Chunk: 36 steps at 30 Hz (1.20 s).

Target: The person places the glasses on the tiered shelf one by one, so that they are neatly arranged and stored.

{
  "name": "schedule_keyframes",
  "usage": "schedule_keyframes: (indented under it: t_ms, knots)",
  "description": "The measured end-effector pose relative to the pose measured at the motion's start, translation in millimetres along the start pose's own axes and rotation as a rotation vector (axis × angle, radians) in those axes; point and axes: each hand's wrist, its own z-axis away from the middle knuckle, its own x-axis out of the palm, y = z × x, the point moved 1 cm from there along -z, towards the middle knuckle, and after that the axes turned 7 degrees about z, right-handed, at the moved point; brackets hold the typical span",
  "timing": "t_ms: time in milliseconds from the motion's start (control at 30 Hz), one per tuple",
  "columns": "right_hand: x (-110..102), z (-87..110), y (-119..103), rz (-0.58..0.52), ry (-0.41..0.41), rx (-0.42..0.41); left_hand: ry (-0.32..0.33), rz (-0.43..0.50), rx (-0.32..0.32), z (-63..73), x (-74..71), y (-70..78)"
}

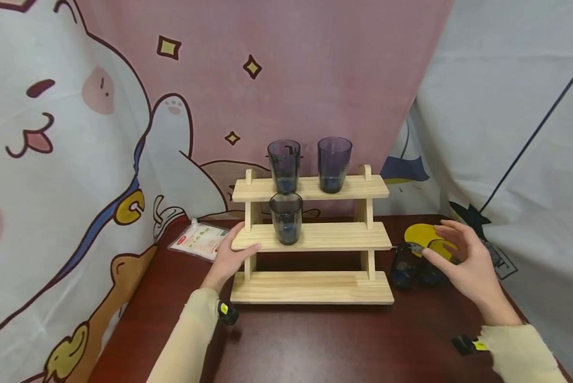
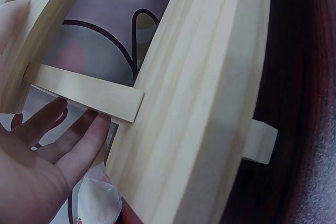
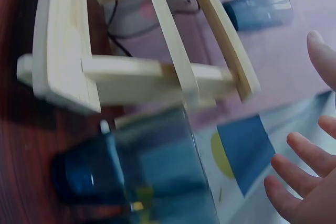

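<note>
A three-tier wooden display shelf (image 1: 312, 290) stands on the table. My left hand (image 1: 230, 260) grips the left end of its middle tier, the thumb over the front edge; in the left wrist view the fingertips (image 2: 100, 124) lie against a side post. Two purple-tinted drinking glasses (image 1: 334, 165) stand upright on the top tier, and a greyish glass (image 1: 287, 218) on the left part of the middle tier. My right hand (image 1: 468, 263), thumb and fingers spread apart, is beside dark blue glasses (image 1: 403, 268) on the table right of the shelf. It appears apart from them in the right wrist view.
A white printed pouch (image 1: 200, 239) with a cap lies behind my left hand. A printed cloth (image 1: 315, 80) hangs behind the shelf and along both sides. The dark red-brown table (image 1: 315, 346) extends in front of the shelf.
</note>
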Motion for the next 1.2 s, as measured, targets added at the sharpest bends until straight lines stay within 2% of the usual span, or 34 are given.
schedule_keyframes:
  t_ms: [200,400,500,900,1200]
  knots:
    - [-22.8,-1.3,32.4,0.023,0.053,0.05,-0.001,0.013,0.008,-0.4,-0.1,1.0]
    - [-39.4,2.2,61.5,0.081,0.046,0.175,0.007,0.009,-0.004,0.6,-0.7,1.6]
    - [-41.8,3.9,74.1,0.091,0.028,0.219,0.009,0.007,-0.011,0.8,-0.8,1.7]
    - [-43.0,7.2,109.1,0.14,-0.046,0.31,0.006,0.015,-0.012,2.0,0.2,1.9]
    - [-43.2,9.8,138.8,0.095,-0.173,0.328,0.01,0.014,-0.008,1.2,1.0,2.2]
